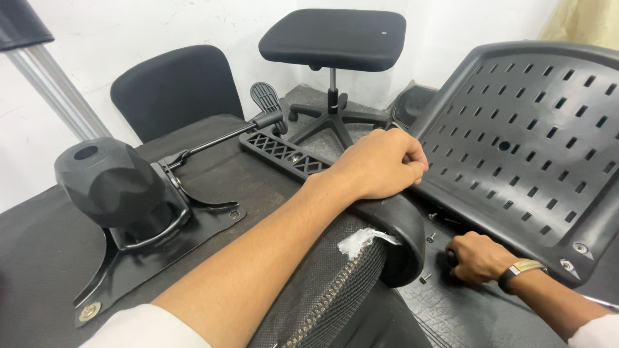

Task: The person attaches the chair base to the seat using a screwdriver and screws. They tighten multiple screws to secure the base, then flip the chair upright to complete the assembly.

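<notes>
I read the scene from the head view, largest part first. The perforated black plastic chair shell (529, 142) stands tilted at right, its lower edge resting on the dark work surface (39, 251); the seat mechanism plate (148, 238), with its domed black cover (106, 180) and long lever (225, 138), lies flat at left, well apart from the shell. Behind stand a padded stool (335, 38) and a black chair back (174, 87); neither is touched.

The curved black armrest bracket (403, 238) sits between the two hands, pressed against the shell's lower edge, with mesh fabric (322, 290) and a torn scrap of white tape (364, 240) just below it. My left hand (380, 164) is curled into a fist over the bracket's upper run, fingers closed on it where it meets the shell. My right hand (477, 256) is closed low beside the bracket's end; whether it grips a tool or a fastener I cannot tell, since the fingers hide it.

Loose screws (427, 278) lie on the surface near the right hand; one more (431, 237) lies just above.

Judgement for the step in hand: keep the left hand bearing down so the bracket stays seated against the shell; keep the screws within reach; align the holes before applying force.
</notes>
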